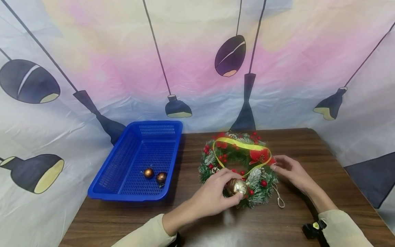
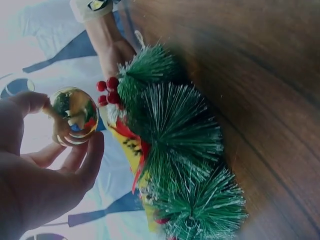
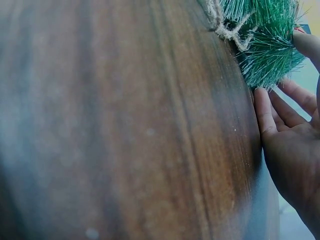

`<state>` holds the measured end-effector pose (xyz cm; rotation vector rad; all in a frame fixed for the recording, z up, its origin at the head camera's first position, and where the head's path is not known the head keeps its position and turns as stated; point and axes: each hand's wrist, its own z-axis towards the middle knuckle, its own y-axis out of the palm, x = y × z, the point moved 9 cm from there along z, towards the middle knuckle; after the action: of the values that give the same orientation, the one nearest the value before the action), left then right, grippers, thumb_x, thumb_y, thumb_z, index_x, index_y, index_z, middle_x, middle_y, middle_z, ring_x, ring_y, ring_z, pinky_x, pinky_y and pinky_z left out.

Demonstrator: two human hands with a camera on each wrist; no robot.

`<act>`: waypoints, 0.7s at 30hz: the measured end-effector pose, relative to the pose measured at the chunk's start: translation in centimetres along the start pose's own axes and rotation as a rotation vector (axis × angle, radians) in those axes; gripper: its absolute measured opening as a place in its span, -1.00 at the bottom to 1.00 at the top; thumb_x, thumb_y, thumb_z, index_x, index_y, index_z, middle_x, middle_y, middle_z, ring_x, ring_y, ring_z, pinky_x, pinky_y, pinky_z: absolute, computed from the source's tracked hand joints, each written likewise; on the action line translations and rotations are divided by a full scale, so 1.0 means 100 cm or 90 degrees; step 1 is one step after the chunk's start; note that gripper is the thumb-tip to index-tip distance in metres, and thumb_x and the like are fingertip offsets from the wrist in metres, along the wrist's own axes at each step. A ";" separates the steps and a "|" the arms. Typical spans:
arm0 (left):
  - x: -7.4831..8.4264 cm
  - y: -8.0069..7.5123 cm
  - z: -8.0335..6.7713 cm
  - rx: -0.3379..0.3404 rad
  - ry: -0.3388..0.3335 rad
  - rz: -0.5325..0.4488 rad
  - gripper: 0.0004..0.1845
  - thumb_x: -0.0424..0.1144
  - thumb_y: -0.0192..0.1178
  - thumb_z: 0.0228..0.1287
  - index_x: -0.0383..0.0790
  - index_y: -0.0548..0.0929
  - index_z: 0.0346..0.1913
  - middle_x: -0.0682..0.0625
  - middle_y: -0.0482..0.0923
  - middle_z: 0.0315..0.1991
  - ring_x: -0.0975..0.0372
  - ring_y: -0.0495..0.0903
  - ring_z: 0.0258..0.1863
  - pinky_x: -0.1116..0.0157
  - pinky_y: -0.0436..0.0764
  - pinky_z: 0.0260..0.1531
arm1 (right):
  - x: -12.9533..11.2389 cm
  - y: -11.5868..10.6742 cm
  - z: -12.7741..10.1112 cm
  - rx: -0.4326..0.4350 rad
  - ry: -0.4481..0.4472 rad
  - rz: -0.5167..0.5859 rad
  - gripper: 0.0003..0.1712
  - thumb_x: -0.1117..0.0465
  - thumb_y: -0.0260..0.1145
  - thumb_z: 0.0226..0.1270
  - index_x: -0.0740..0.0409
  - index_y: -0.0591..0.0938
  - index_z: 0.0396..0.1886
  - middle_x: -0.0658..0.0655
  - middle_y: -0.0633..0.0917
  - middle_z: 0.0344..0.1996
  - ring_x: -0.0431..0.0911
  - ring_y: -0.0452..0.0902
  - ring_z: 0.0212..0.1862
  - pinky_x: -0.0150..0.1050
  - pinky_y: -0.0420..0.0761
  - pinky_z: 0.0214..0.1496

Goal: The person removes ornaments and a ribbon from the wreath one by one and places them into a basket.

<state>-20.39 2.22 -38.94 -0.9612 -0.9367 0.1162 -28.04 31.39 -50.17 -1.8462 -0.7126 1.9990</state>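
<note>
My left hand (image 1: 213,193) holds a shiny gold Christmas bauble (image 1: 239,187) between thumb and fingers, over the near side of a Christmas wreath (image 1: 254,175). The left wrist view shows the bauble (image 2: 76,115) beside red berries (image 2: 108,91). Frosted green sprigs, red berries and red poinsettias (image 1: 258,155) cover the wreath, which lies on the table. A yellow ribbon (image 1: 240,144) loops across its top. At the wreath's right edge, my right hand (image 1: 291,171) grips it, thumb on top and fingers against the side, as the right wrist view also shows.
To the left stands a blue plastic basket (image 1: 134,198) with two brown-copper baubles, one plain (image 1: 148,173) and one patterned (image 1: 161,177). A twine loop (image 1: 280,201) lies by the wreath on the brown wooden table (image 1: 259,228). A cloth printed with lamps (image 1: 197,44) hangs behind.
</note>
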 end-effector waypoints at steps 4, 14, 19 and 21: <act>-0.009 -0.006 0.005 -0.003 -0.039 -0.029 -0.51 0.11 0.24 0.49 -0.04 0.65 0.34 0.13 0.60 0.13 0.34 0.56 -0.03 0.35 0.62 -0.13 | -0.001 0.000 0.000 -0.001 0.000 0.003 -0.36 -0.03 0.33 0.60 0.21 0.48 0.47 0.32 0.56 0.36 0.26 0.52 0.34 -0.30 0.54 0.16; -0.013 -0.004 0.025 -0.016 -0.056 -0.086 -0.53 0.09 0.28 0.52 -0.11 0.62 0.29 0.20 0.61 -0.21 0.41 0.52 -0.45 0.42 0.57 -0.39 | -0.001 0.000 -0.001 -0.001 0.000 0.006 -0.37 -0.03 0.32 0.60 0.22 0.48 0.47 0.32 0.56 0.36 0.25 0.51 0.34 -0.34 0.55 0.14; -0.007 -0.003 0.031 -0.018 -0.034 -0.060 -0.55 0.07 0.25 0.54 -0.11 0.64 0.29 0.11 0.62 0.05 0.41 0.55 -0.29 0.45 0.59 -0.25 | -0.001 0.000 -0.001 0.000 0.001 0.006 -0.37 -0.03 0.33 0.60 0.22 0.48 0.47 0.33 0.56 0.36 0.26 0.52 0.33 -0.30 0.56 0.14; -0.007 -0.004 0.032 -0.015 -0.032 -0.045 -0.55 0.09 0.22 0.56 -0.09 0.65 0.31 0.08 0.62 0.12 0.39 0.56 -0.21 0.44 0.59 -0.20 | -0.001 0.000 0.000 -0.001 0.001 0.004 -0.37 -0.03 0.33 0.60 0.21 0.48 0.47 0.32 0.56 0.35 0.25 0.52 0.33 -0.28 0.57 0.14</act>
<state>-23.21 3.75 -38.38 -0.9497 -1.0197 0.0690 -27.99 31.33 -50.07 -1.8520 -0.7081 2.0021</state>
